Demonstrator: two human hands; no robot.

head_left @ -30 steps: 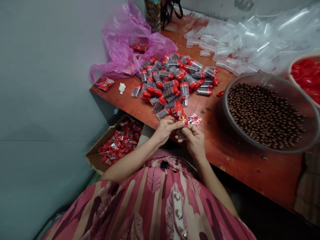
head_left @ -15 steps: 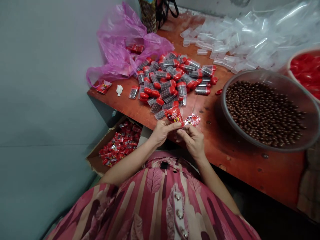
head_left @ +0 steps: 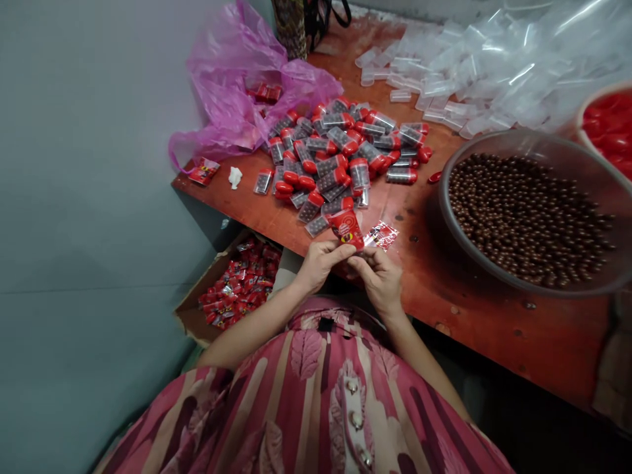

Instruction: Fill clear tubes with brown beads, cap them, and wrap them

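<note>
pinching a glossy red plastic packet with left hand, cannot tell grip of right hand; might tear if overpulled.

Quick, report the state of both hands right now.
Left hand: closed, pinching a red packet between thumb and fingers.
Right hand: fingers curled close by the packet's lower end; whether it grips anything cannot be told.

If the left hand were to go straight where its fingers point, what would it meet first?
Most likely the left hand would meet the right hand, close to its fingertips, though depth there is hard to judge.
</note>
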